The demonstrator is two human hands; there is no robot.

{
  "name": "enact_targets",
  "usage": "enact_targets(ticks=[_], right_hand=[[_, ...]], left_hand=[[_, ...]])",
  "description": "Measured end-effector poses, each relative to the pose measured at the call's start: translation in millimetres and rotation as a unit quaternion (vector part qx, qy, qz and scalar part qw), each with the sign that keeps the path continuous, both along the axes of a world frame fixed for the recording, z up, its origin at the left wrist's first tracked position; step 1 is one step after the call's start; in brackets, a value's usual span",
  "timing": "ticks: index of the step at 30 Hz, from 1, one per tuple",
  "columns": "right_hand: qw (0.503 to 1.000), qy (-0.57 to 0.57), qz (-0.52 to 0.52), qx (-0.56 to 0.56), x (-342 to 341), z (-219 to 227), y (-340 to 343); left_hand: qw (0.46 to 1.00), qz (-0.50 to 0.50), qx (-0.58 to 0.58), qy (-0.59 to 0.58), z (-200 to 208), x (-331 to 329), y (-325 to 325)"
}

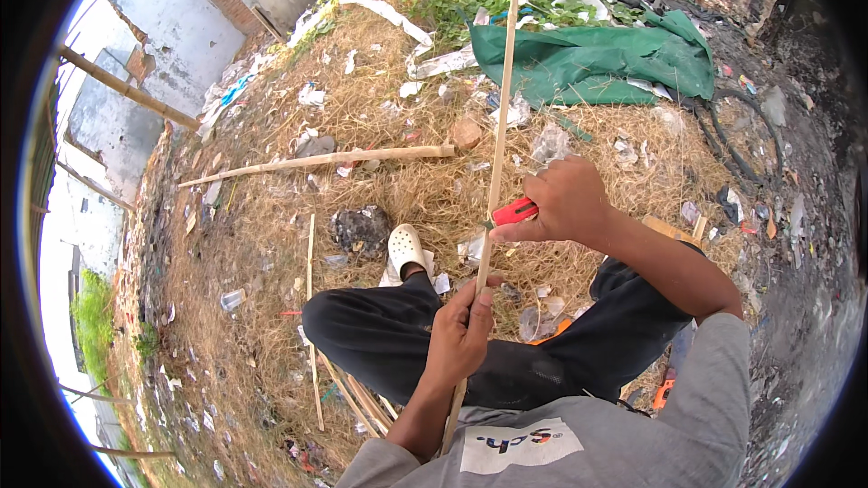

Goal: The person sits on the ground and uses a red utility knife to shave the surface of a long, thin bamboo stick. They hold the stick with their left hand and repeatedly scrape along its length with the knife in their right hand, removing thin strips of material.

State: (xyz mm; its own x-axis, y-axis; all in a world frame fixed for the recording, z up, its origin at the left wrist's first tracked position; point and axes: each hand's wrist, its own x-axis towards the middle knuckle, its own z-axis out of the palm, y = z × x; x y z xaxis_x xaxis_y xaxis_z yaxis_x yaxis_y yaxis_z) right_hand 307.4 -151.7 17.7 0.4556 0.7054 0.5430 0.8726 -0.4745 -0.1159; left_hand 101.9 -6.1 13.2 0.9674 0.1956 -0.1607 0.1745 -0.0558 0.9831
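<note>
A long, thin bamboo strip (500,140) runs from beside my waist up and away from me, past the top of the view. My left hand (461,330) is closed round its lower part, close to my lap. Farther up, my right hand (568,203) grips a red utility knife (515,211), its tip end against the strip. The thumb of that hand presses near the strip just below the knife. How far the blade is out is too small to tell.
A bamboo pole (316,163) lies on dry grass ahead, near a dark stone (362,229). Several cut strips (357,398) lie by my left side. A green sheet (597,63) is spread at the far right, beside a black hose (723,149). An orange-handled tool (665,390) lies at my right.
</note>
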Motion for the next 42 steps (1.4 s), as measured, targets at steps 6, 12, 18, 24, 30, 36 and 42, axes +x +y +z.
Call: enact_targets(ticks=[6, 12, 18, 24, 30, 36, 42], right_hand=[[0.988, 0.063, -0.136, 0.028, 41, 13, -11], [0.998, 0.043, -0.038, -0.036, -3, 3, -3], [0.991, 0.059, -0.122, 0.016, 33, 11, -13], [0.997, 0.055, -0.063, 0.002, 17, 10, -14], [0.996, 0.008, -0.09, 0.015, 35, 12, -20], [0.966, 0.035, -0.249, 0.064, 84, 16, -38], [0.977, 0.082, -0.198, -0.007, 60, 11, -47]], left_hand=[[0.997, -0.039, -0.07, 0.014, -1, -23, -5], [0.998, -0.003, 0.062, 0.002, -3, -25, -2], [0.988, 0.0, 0.154, 0.011, 5, -33, -6], [0.974, 0.027, 0.224, -0.013, 6, -36, -10], [0.976, 0.015, 0.214, -0.027, 7, -40, -14], [0.986, -0.046, 0.152, 0.039, 14, -59, -21], [0.993, -0.034, 0.105, 0.029, 0, -61, -18]])
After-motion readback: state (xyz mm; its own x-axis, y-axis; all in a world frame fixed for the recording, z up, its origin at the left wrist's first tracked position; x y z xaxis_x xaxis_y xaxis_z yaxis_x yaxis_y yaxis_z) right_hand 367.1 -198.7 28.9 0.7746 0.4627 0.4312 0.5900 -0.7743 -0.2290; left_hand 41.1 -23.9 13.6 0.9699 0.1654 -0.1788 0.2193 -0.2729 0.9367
